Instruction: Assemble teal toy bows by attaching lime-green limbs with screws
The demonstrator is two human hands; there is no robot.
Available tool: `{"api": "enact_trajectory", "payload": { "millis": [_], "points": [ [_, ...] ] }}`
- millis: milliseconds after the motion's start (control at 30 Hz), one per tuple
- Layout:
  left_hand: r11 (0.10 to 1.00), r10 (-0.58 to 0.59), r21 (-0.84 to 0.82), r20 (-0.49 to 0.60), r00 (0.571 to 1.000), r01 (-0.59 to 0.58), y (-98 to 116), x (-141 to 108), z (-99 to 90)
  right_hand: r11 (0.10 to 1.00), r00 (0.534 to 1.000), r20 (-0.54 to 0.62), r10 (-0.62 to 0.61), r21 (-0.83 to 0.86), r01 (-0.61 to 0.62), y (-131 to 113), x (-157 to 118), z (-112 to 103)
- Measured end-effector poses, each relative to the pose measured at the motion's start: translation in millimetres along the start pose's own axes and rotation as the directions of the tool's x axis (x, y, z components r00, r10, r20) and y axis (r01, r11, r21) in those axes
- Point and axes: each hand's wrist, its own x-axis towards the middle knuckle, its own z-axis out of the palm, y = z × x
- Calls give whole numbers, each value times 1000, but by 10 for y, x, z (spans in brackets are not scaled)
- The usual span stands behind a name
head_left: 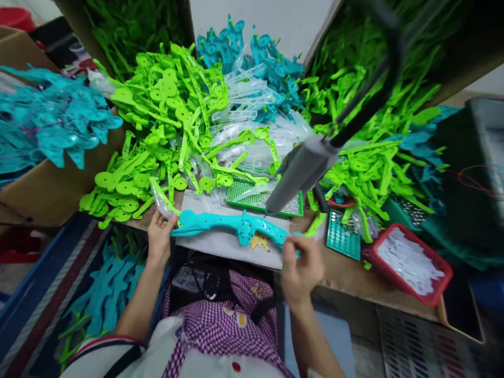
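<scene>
Hand on the left (159,236) is half closed about the joint where a lime-green arm (165,197) meets the blue piece (244,231); this piece lies at its three o'clock, long axis nine to three, over a pale sheet (226,253). At one o'clock from the piece's middle hangs a grey screwdriver (297,170), nearer to the right hand (303,265). This hand, blurred, is closed at the right end; what it grips, I cannot tell. The worktop (344,278) ends at six o'clock; green heaps (169,100) crowd ten to two.
</scene>
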Motion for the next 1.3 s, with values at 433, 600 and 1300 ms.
{"api": "enact_trajectory", "payload": {
  "millis": [433,600,1300],
  "points": [
    [888,-289,-325,155,945,325,530,-500,-84,70,254,916,312,245,-967,-114,-714,1283],
    [851,-313,-409,108,944,329,510,-470,-64,35,141,960,242,136,-990,-104,-726,1324],
    [898,-257,-351,70,964,265,469,-487,-24,7,182,928,325,190,-982,-143,-750,1351]
  ]
}}
